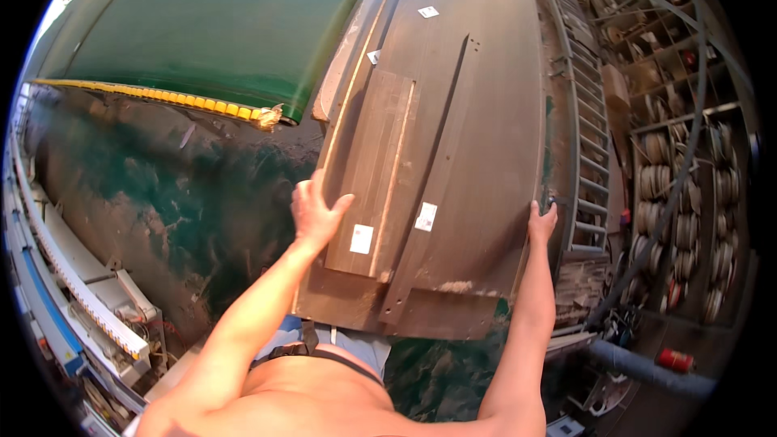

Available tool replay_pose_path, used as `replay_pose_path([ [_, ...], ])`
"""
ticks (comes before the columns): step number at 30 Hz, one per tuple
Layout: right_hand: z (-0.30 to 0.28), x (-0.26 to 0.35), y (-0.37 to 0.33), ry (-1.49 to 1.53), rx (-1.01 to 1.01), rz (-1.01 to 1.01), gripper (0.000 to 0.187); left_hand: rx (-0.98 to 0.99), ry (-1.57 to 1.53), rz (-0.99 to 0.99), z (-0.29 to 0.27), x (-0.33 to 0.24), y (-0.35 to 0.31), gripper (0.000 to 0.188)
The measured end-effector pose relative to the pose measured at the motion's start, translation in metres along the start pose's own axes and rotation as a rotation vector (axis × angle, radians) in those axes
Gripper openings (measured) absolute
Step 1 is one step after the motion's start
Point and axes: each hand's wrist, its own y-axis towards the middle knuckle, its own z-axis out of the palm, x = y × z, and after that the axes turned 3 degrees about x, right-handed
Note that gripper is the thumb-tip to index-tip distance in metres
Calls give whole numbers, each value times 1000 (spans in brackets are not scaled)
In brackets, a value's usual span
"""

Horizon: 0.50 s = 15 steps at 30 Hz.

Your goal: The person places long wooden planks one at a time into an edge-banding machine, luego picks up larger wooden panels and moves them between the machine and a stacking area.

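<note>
In front of me lies a large brown wood panel (498, 113), with narrower brown boards lying on it. One is a wide board (356, 170) at the left; another is a long thin strip (409, 255) slanting down the middle. White labels (361, 239) are stuck on several pieces. At the stack's left edge, my left hand (314, 214) grips with its thumb over the top and its fingers along the side. My right hand (542, 222) holds the large panel's right edge, its fingers partly hidden.
A green-topped table (202, 24) with a yellow segmented edge stands at the far left. To the right runs a metal roller conveyor (589, 137), beside shelves of edging rolls (654, 218). A long machine (89, 299) stands at the lower left. The floor (194, 218) is worn green.
</note>
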Motion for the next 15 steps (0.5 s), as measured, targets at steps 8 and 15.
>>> replay_pose_path([
  [8,30,49,70,306,455,103,86,359,-848,-525,25,76,14,110],
  [15,34,57,49,492,545,123,91,581,-933,-435,2,35,22,86],
])
